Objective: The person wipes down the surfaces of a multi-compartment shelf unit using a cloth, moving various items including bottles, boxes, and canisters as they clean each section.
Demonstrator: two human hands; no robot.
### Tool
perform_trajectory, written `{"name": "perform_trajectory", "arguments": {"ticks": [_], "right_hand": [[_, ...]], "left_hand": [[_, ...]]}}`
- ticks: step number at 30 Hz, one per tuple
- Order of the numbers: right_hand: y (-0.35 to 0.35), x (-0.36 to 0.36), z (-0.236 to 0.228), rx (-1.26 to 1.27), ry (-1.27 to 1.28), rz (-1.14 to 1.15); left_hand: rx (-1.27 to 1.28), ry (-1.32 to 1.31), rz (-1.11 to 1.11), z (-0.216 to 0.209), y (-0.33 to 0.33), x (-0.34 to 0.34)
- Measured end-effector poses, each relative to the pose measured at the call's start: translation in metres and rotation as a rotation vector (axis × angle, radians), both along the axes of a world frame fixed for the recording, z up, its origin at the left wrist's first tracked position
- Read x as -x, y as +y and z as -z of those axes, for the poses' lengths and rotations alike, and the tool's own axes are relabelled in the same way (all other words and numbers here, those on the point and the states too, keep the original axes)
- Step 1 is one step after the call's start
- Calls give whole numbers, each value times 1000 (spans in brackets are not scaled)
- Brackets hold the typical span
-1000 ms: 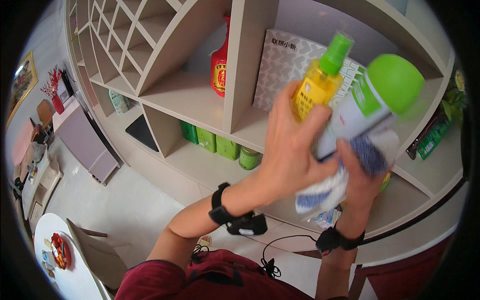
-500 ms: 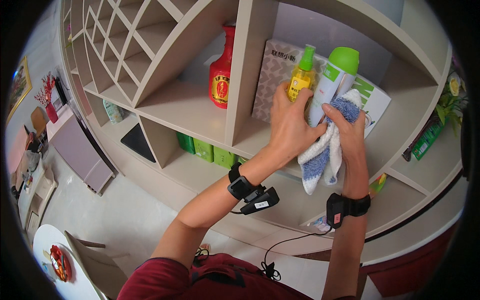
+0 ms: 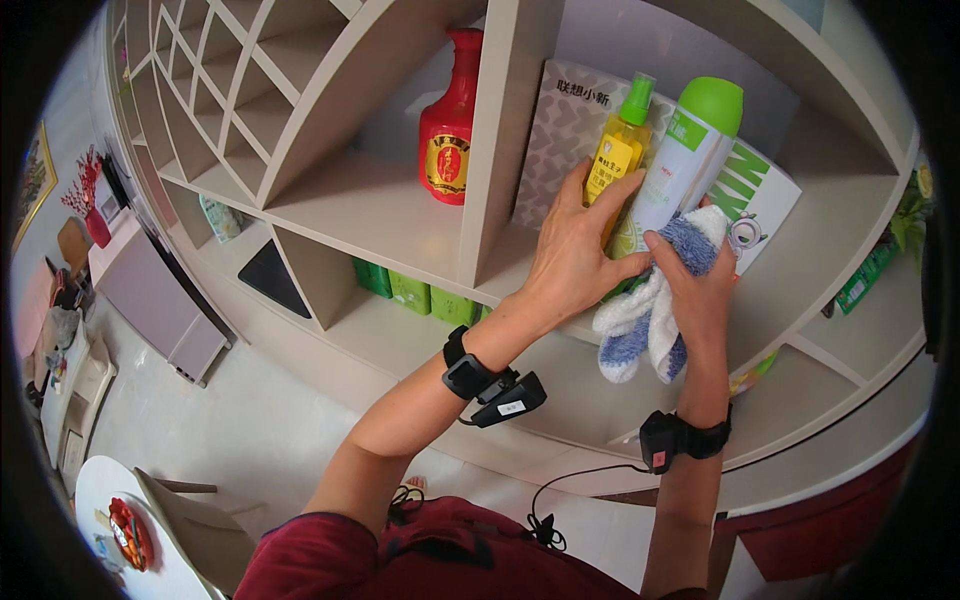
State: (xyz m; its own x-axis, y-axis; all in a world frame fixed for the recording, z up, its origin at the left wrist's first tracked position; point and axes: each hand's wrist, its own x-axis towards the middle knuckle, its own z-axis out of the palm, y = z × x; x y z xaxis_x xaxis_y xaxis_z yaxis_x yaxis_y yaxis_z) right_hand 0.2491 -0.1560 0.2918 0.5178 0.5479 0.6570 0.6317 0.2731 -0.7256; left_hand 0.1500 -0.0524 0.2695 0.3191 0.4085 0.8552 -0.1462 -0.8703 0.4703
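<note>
My left hand [image 3: 580, 245] is closed round the lower part of a yellow spray bottle [image 3: 618, 155] with a green cap. Its thumb reaches across the base of a white spray can [image 3: 680, 170] with a green top, which leans just right of the bottle. In my right hand [image 3: 700, 300] is a fluffy blue-and-white cloth [image 3: 640, 325], bunched against the can's lower side and hanging below the fingers. The undersides of bottle and can are hidden by my hands and the cloth.
Behind the bottle stands a grey patterned box [image 3: 565, 130], with a white-and-green box [image 3: 765, 205] to the right. A red vase-shaped bottle [image 3: 450, 135] occupies the compartment left of the upright divider [image 3: 500, 150]. Green boxes [image 3: 410, 292] sit on the shelf below.
The view has shifted slightly. Both hands sit a little lower against the bottle and can, uncovering more of the can. The hanging cloth is more bunched up.
</note>
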Motion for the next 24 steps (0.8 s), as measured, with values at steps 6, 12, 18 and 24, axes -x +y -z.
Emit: {"name": "perform_trajectory", "arguments": {"ticks": [6,12,18,24], "right_hand": [[-2,3,8,30,-81,20],[-16,12,15,-153,-14,73],[-35,28,31,-244,-140,287],[-79,50,88,-203,-538,225]], "left_hand": [[13,18,92,3,2,4],[-1,56,109,9,8,16],[3,41,155,14,2,37],[-126,-118,81,75,0,83]]}}
